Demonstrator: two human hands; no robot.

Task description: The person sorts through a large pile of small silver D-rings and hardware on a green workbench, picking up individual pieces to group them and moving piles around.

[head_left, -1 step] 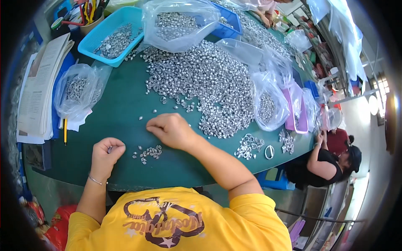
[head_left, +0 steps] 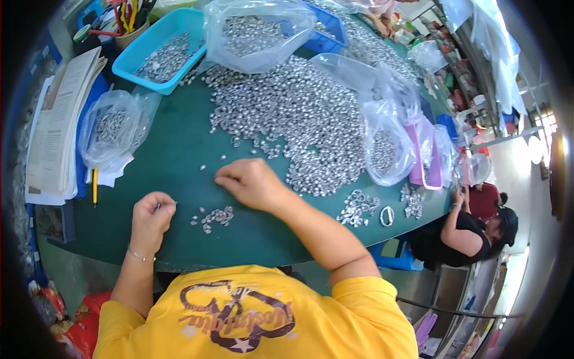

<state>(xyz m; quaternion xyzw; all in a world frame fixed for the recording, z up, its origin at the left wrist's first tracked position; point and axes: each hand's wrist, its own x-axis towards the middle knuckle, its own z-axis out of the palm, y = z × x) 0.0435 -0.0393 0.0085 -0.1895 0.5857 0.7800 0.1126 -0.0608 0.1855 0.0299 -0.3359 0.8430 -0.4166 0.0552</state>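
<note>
My left hand (head_left: 150, 216) is closed above the green table (head_left: 113, 230), with a small silver metal piece (head_left: 158, 207) showing between its curled fingers. To its right lies a little group of loose silver pieces (head_left: 216, 219). My right hand (head_left: 254, 184) hovers beyond that group with thumb and fingertips pinched together. Whatever those fingertips hold, if anything, is too small to make out. Past it spreads a large heap of small rounded silver pieces (head_left: 293, 119), and a few strays lie near my right fingertips.
A turquoise basket (head_left: 122, 64), clear plastic bags (head_left: 260, 63) and a purple basket (head_left: 434, 152) hold more metal pieces. Papers (head_left: 51, 131) line the left edge. Small clusters of silver parts (head_left: 357, 206) lie at right. Another person (head_left: 469, 236) sits beyond the right edge.
The whole view has shifted very slightly. My left thumb and fingers have turned a little around the small piece; my right hand stays pinched in about the same place.
</note>
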